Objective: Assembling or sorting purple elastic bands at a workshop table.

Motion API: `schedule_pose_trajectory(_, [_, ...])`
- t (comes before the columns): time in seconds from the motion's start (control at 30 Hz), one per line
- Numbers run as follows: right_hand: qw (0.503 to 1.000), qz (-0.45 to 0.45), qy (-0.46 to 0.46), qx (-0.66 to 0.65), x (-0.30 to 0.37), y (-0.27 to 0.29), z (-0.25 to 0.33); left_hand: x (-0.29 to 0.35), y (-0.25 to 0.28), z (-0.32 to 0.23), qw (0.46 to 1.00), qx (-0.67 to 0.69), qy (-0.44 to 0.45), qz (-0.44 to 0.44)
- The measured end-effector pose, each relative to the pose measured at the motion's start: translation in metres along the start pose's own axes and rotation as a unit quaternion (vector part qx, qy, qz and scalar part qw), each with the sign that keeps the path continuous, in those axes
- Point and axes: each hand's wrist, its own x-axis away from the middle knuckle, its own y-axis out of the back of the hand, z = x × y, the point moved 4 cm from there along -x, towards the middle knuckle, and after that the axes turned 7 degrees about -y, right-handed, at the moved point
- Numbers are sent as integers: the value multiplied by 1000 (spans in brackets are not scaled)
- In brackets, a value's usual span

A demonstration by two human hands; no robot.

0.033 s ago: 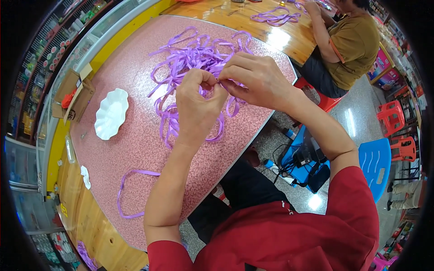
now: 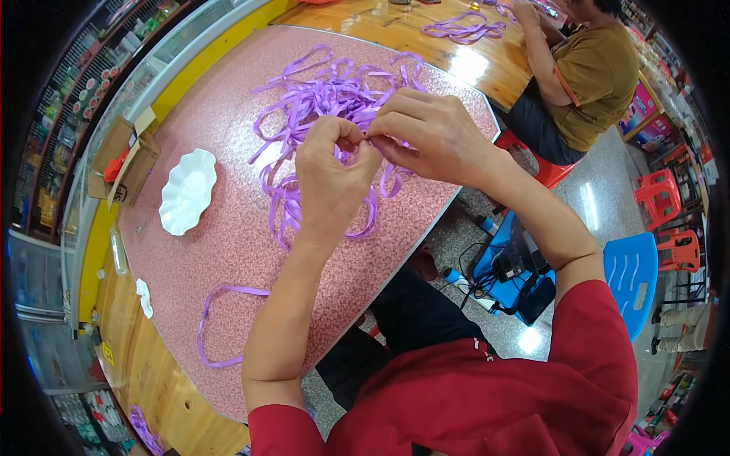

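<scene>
Above a heap of flat purple ribbons (image 2: 327, 95), my two hands meet fingertip to fingertip. My left hand (image 2: 334, 178) is closed in a pinch, thumb against forefinger. From the right, my right hand (image 2: 437, 140) pinches at the same spot, its fingers curled downward. Purple ribbon shows between and below the fingers, though the small piece in the fingertips is mostly hidden. Beside my left forearm, one loose ribbon loop (image 2: 201, 327) lies apart on the pink speckled tabletop (image 2: 243, 258).
A white scalloped dish (image 2: 188, 191) stands on the left, near an open cardboard box (image 2: 125, 163). Across the wooden table (image 2: 380, 21), a person (image 2: 593, 76) in a mustard shirt handles more purple ribbon (image 2: 464, 29). Blue stool (image 2: 631, 281) and cables (image 2: 479, 281) are at my right.
</scene>
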Motion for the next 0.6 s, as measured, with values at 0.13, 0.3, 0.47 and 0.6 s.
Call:
schedule_pose_trajectory(0.13, [1000, 0, 8, 4, 1, -3, 1, 1, 1, 3, 1000, -4, 3, -3])
schedule_pose_trajectory(0.3, [1000, 6, -4, -3, 1, -4, -1, 3, -1, 2, 1000, 7, 7, 6])
schedule_pose_trajectory(0.47, [995, -28, -30, -85, 4, -4, -9, 3, 0, 4, 992, 92, 85, 14])
schedule_pose_trajectory(0.6, [975, -36, -132, -173, 6, -3, -19, 4, 2, 14, 982, 133, 136, 9])
